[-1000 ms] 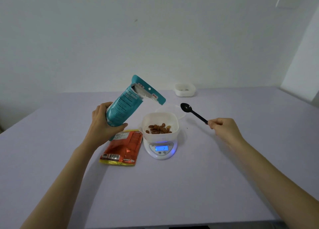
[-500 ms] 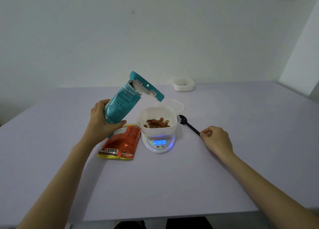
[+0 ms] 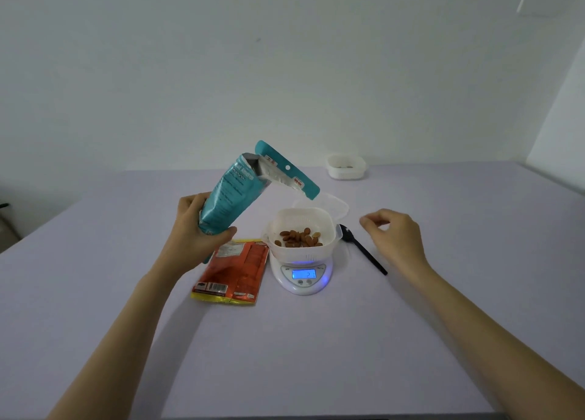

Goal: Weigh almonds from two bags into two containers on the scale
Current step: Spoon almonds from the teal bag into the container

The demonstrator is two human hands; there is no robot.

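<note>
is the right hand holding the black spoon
No, the right hand hovers empty, fingers loosely curled, while the black spoon lies on the table beside the scale.

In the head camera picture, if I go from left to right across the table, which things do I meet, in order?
Left hand holding the teal bag → orange bag lying flat → scale bearing the container of almonds → black spoon → right hand, empty.

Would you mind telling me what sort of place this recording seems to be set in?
Probably a plain indoor room set up for a tabletop demonstration rather than a real kitchen: a bare white wall, a plain lavender table, and only a small digital scale with a few items.
</note>
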